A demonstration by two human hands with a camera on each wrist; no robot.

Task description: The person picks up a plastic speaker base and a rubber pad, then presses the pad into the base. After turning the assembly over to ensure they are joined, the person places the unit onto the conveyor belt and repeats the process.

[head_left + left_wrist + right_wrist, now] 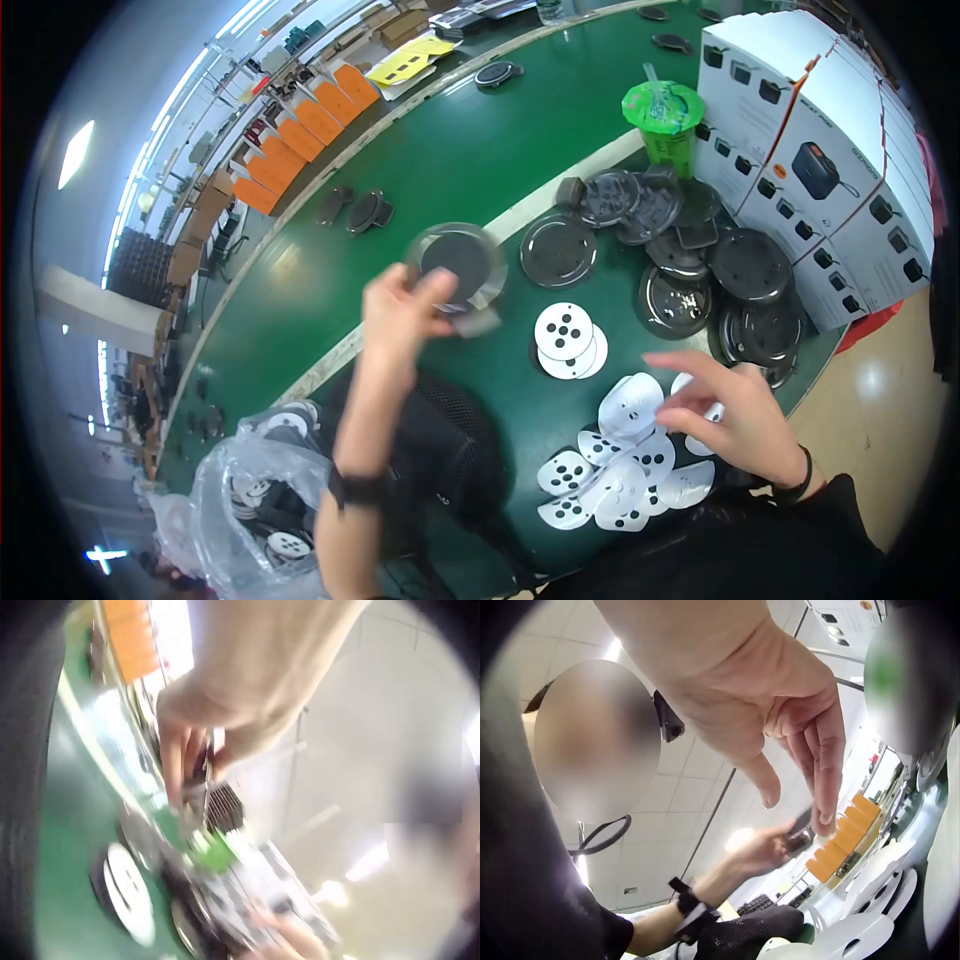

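Note:
My left hand [393, 318] grips a round black disc-shaped piece [458, 262] with a shiny rim and a small block at its edge, lifted over the green table. That piece is blurred in the left wrist view, where the thumb and fingers pinch it near a ribbed dark block [226, 808]. Over a loose pile of white round sheets with black holes [615, 488] hovers my right hand [745, 420], its thumb and forefinger apart. Nothing lies between its thumb and fingers [827, 765] in the right wrist view. A small stack of similar white discs [563, 330] sits between the hands.
More black round pieces [750, 265] are heaped at the right, beside printed white boxes [830, 170] and a green drink cup [664, 115]. One lone black piece [558, 251] lies behind the white stack. A clear plastic bag [215, 500] and a black mesh bag [450, 430] stand at the near left.

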